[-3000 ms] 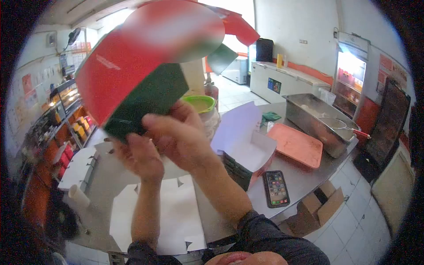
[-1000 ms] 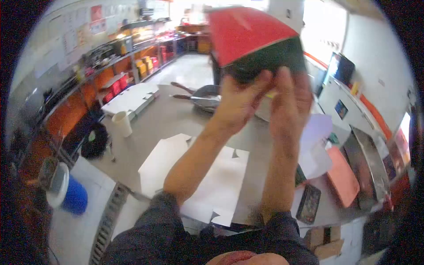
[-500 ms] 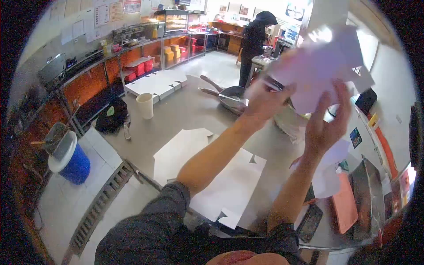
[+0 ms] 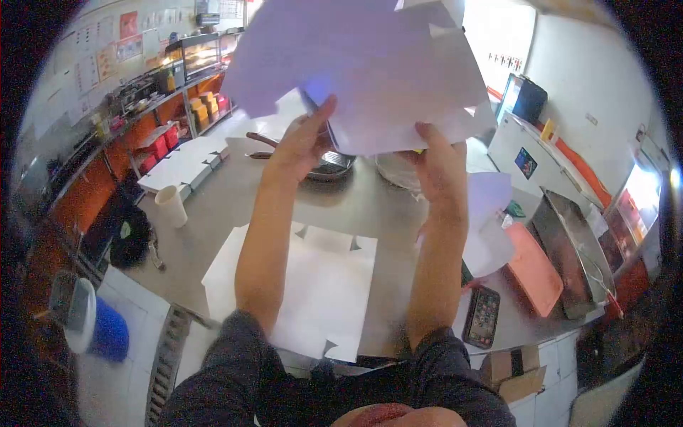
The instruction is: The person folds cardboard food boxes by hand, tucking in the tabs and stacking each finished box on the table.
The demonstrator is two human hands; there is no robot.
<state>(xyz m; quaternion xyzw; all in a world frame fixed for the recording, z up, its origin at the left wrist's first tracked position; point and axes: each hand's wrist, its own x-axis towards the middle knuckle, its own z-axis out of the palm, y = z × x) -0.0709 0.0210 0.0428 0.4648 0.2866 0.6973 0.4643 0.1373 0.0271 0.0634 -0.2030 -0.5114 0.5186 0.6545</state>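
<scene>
A large white cut-out sheet (image 4: 384, 78) is held up in front of me, its face catching a bluish tint. My left hand (image 4: 302, 142) grips its lower left edge, the thumb over the front. At the lower right edge my right hand (image 4: 441, 160) pinches it the same way. Below, another white cut sheet (image 4: 320, 285) with notches lies flat on the metal table (image 4: 213, 260). Behind my left hand a pan (image 4: 331, 167) is partly hidden. A clear bag or bowl (image 4: 398, 174) shows only in part beneath the raised sheet.
A beige cup (image 4: 171, 206) and stacked white sheets (image 4: 181, 162) are at the left. On the right lie a phone (image 4: 482, 317), a pink board (image 4: 533, 270), a metal tray (image 4: 569, 249) and white paper (image 4: 487, 242). A blue bucket (image 4: 108, 331) stands on the floor.
The raised sheet has moved left and now faces me more squarely. Both my hands have shifted left with it. The view has turned right, and the sheet now hides the person in the background.
</scene>
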